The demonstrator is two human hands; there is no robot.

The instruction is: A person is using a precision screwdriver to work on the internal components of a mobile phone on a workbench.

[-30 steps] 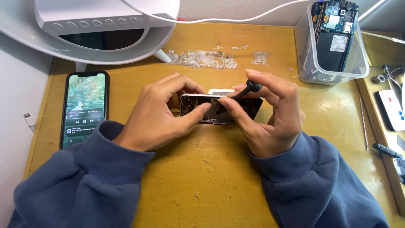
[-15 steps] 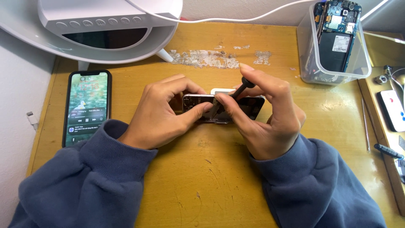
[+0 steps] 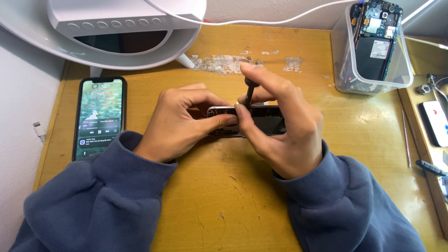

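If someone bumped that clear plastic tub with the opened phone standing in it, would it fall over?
Probably it could tip: the clear tub looks thin and light, and the opened phone stands upright, poking above the rim, so the weight sits high. The phone's bare circuit parts look fragile.

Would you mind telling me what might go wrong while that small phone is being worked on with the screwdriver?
The screwdriver, pinched by the right hand, stands nearly upright on the small dark phone; a slip could scratch it or jab the left hand steadying it. Any tiny screw could roll off the wooden desk.
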